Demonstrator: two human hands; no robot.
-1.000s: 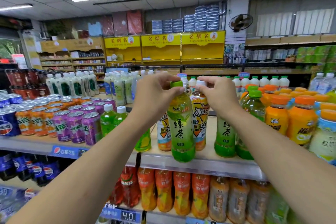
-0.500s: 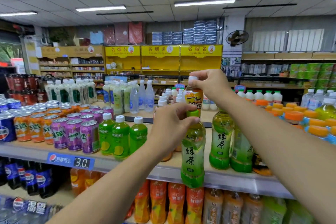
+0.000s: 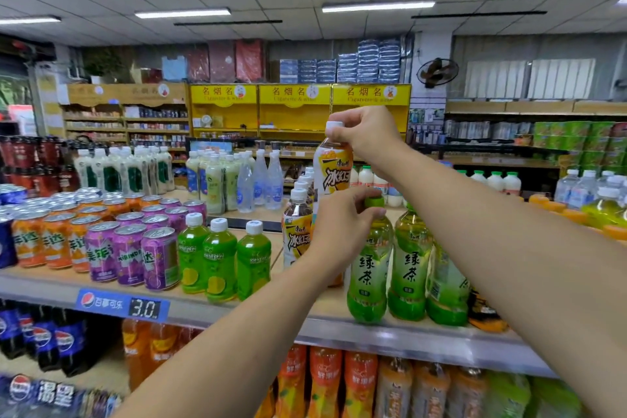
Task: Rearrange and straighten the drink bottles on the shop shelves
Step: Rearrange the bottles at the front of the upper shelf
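An iced tea bottle (image 3: 331, 168) with a white cap and a yellow label is held up in the air by the right hand (image 3: 364, 132), whose fingers are closed around the cap and neck. The bottle hangs upright, clear of the shelf (image 3: 237, 314), above and behind the front row.

A green tea bottle (image 3: 369, 268) with a green cap is gripped at its top by the left hand (image 3: 342, 220), fingers wrapped about the cap and neck. This bottle stands upright at the front edge of the shelf, its base resting on the board. Just beside it on the right, two more green tea bottles (image 3: 409, 265) are lined up along the same edge, touching or nearly so.

Behind the left hand, a second iced tea bottle (image 3: 296, 231) is seen standing on the shelf, partly hidden by the wrist. Further left, three small green juice bottles (image 3: 219, 261) with white caps are set in a row, and beside them purple cans (image 3: 129, 256) and orange cans (image 3: 51, 241) are packed in ranks. A blue price tag (image 3: 122, 305) is fixed to the shelf edge below the cans. On the lower shelf, orange drink bottles (image 3: 325, 383) are ranged side by side.
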